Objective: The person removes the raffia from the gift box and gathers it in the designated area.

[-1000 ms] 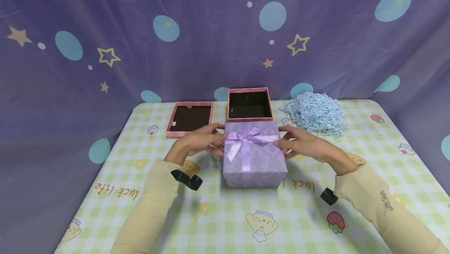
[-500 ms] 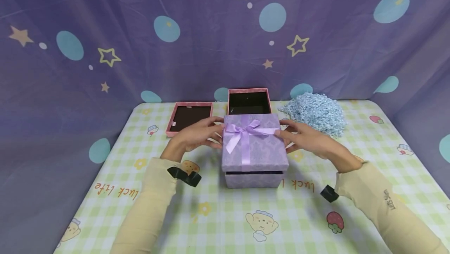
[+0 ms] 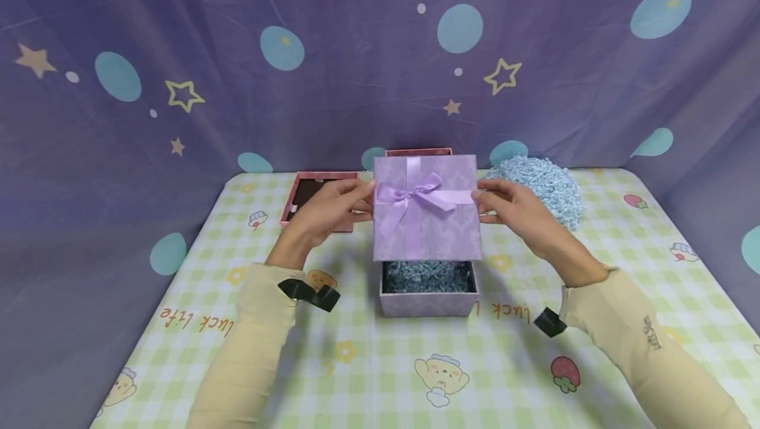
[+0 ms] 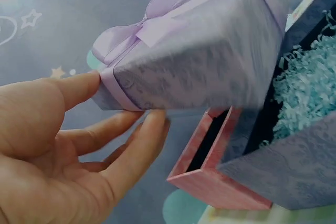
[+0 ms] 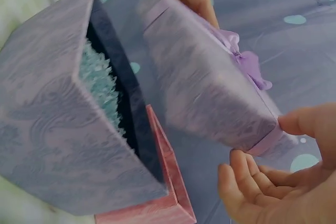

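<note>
- Looks like the lid-off step to me: lid is up above the box, apart from it in the right wrist view.
- Left hand and right hand each pinch one side of the lid.
- Box sits on the bench, blue shred inside.
- Next move probably calls for an even grip, with the lid kept clear of the pink box behind.

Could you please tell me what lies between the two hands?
In the head view, a square lilac patterned lid with a shiny ribbon bow is between the left hand and right hand, which pinch its opposite sides.
</note>
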The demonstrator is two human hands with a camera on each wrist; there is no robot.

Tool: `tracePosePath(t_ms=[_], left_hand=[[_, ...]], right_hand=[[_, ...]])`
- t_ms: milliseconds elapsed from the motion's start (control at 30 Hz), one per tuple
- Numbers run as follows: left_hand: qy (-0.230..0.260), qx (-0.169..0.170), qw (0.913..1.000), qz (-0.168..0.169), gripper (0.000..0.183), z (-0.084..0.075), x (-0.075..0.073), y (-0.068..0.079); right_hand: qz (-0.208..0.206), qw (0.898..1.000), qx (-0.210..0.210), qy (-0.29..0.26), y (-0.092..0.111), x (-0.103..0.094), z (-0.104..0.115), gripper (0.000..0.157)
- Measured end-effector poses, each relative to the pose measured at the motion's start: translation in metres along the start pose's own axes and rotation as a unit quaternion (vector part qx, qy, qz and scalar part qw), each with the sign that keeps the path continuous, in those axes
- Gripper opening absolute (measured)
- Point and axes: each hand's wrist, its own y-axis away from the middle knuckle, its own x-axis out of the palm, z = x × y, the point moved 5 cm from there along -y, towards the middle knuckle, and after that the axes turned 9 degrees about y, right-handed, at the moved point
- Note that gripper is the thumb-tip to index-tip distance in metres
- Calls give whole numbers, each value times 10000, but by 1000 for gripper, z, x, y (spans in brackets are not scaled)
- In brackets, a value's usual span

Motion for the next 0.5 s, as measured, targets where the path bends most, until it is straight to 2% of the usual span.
tracePosePath(t_ms=[133, 233, 367, 500], left_hand=[[-303, 431, 9984, -185, 39, -10, -4, 5], [-397, 560, 9972, -292, 42, -15, -7, 9], [-53, 609, 9979, -210, 54, -16, -6, 12], [401, 888, 9952, 50, 54, -16, -5, 12]], right_hand=[[-185, 9992, -288, -201, 2, -3, 7, 57], [-477, 9969, -610, -127, 3, -3, 10, 53], [-985, 9910, -893, 150, 3, -3, 12, 53], [-1401, 9817, -1268, 241, 2, -2, 13, 53]])
